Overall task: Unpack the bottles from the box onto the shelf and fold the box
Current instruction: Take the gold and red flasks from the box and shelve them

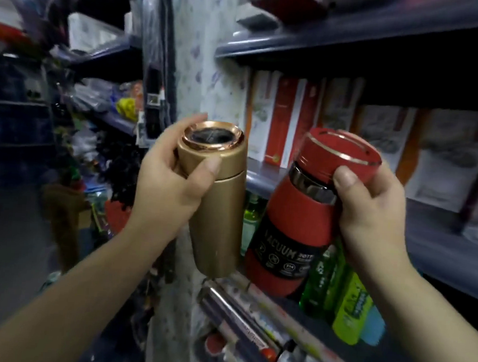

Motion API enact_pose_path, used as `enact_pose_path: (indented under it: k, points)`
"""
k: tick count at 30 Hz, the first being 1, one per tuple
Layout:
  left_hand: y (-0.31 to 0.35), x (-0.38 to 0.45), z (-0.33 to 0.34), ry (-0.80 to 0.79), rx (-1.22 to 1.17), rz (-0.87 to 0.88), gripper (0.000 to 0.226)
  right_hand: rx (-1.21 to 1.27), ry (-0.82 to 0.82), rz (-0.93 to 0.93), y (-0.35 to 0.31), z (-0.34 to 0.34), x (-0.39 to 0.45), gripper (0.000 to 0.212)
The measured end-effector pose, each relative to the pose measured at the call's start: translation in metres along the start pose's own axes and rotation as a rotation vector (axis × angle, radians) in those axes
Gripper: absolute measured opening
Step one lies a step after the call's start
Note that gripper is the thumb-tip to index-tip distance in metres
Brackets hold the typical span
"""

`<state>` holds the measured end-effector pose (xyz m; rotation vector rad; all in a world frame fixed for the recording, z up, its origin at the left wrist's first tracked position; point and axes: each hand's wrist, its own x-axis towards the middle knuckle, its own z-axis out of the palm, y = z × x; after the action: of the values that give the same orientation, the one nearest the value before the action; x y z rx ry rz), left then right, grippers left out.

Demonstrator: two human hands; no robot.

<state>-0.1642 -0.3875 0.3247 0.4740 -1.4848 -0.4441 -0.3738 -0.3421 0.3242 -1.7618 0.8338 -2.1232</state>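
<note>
My left hand [170, 182] grips a gold vacuum bottle [218, 218] near its top, holding it upright and slightly tilted. Just right of it, my right hand [370, 214] holds a red vacuum bottle [287, 234] by its red lid and neck; it has a black label and leans left. Both bottles hang in the air in front of the grey shelf [435, 243] at middle height. The box is not in view.
Boxed goods [286, 119] stand in a row at the back of the middle shelf. Green bottles [335, 284] fill the shelf below, with rolled items [251, 321] under them. An upper shelf board [353, 39] overhangs. A patterned post [200, 66] divides off the cluttered aisle at left.
</note>
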Motion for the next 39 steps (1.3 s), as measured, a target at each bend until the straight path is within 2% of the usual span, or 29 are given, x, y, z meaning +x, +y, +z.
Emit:
enact_pose_path:
  k: [6, 13, 18, 26, 29, 33, 39]
  points:
    - [0.016, 0.059, 0.045, 0.070, -0.107, 0.168, 0.045, -0.096, 0.086, -0.194, -0.028, -0.024, 0.046, 0.049]
    - [0.009, 0.098, 0.105, 0.123, -0.177, 0.205, 0.056, -0.274, 0.222, -0.302, -0.033, -0.054, 0.088, 0.051]
    - [-0.004, 0.108, 0.148, 0.088, -0.207, 0.197, 0.059, -0.425, 0.293, -0.273, -0.020, -0.075, 0.104, 0.060]
    - [-0.022, 0.120, 0.195, 0.046, -0.202, 0.075, 0.069, -0.566, 0.398, -0.123, -0.007, -0.095, 0.121, 0.052]
    - [-0.025, 0.124, 0.207, 0.003, -0.165, -0.004, 0.061, -0.623, 0.406, -0.089, -0.006, -0.102, 0.124, 0.050]
    - [-0.025, 0.131, 0.221, -0.025, -0.169, -0.049, 0.049, -0.642, 0.435, -0.026, -0.005, -0.113, 0.130, 0.034]
    - [-0.028, 0.141, 0.240, -0.146, -0.157, -0.086, 0.048, -0.693, 0.399, 0.025, -0.002, -0.122, 0.135, 0.028]
